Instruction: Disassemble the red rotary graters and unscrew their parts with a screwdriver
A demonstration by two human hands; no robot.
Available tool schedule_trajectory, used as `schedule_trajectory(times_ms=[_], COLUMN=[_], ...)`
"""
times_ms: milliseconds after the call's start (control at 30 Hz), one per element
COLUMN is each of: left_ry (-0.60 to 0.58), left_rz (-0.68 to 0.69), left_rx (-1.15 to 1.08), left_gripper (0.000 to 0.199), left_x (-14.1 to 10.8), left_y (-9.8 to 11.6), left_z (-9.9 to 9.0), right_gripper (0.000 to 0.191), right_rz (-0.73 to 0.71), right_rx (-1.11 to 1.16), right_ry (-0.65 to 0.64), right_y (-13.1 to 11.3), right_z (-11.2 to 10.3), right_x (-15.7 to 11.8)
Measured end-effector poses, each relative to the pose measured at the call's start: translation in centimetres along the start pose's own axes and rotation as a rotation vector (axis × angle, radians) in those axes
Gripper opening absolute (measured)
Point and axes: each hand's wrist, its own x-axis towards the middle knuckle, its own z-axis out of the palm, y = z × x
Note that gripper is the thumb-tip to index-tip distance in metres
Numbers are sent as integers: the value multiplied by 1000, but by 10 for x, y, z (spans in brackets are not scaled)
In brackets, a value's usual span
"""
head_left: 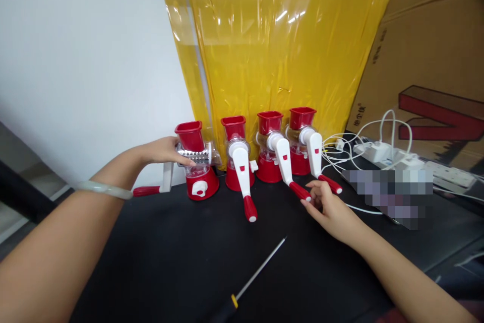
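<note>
Several red and white rotary graters stand in a row on a black table. My left hand [164,151] is closed around the clear middle of the leftmost rotary grater [189,136], below its red hopper; its metal drum shows beside my thumb. That grater is turned sideways, its crank pointing left by my wrist. My right hand [325,209] has its thumb and curled fingers at the red end of the crank handle [300,191] on the third rotary grater [269,169]. Between these stands the second rotary grater [238,177], and the rightmost rotary grater [301,156] is just beyond my right hand.
A screwdriver [260,268] lies on the black table [151,262] in front. Yellow plastic sheeting [283,51] hangs behind the graters. White cables and power strips [449,174] lie at right, near a blurred flat object and a large cardboard box [427,51].
</note>
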Motion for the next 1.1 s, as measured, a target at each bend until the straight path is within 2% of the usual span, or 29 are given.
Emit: schedule_trajectory(times_ms=[100, 367, 600, 667, 800, 933, 1100], left_ry=[-41, -45, -44, -25, 24, 20, 36], left_rz=[-3, -6, 9, -9, -11, 45, 55], left_rx=[-65, -90, -54, -28, -5, -24, -39], left_gripper=[71, 74, 68, 71, 77, 74, 69], left_x=[2, -3, -3, -4, -12, -24, -35], left_y=[-4, 0, 4, 6, 11, 16, 19], left_z=[-1, -2, 1, 2, 5, 7, 10], right_gripper=[38, 42, 43, 44, 49, 46, 43], right_rz=[14, 18, -12, -48, -142, -297, -410], right_rx=[-7, -25, 8, 13, -48, -117, -121], right_ry=[0, -5, 5, 58, 271, 374, 328], right_y=[-2, -3, 6, 10, 12, -2, -35], right_z=[-1, -4, 1, 3, -1, -10, -16], right_x=[0, 0, 0, 1, 1, 0, 4])
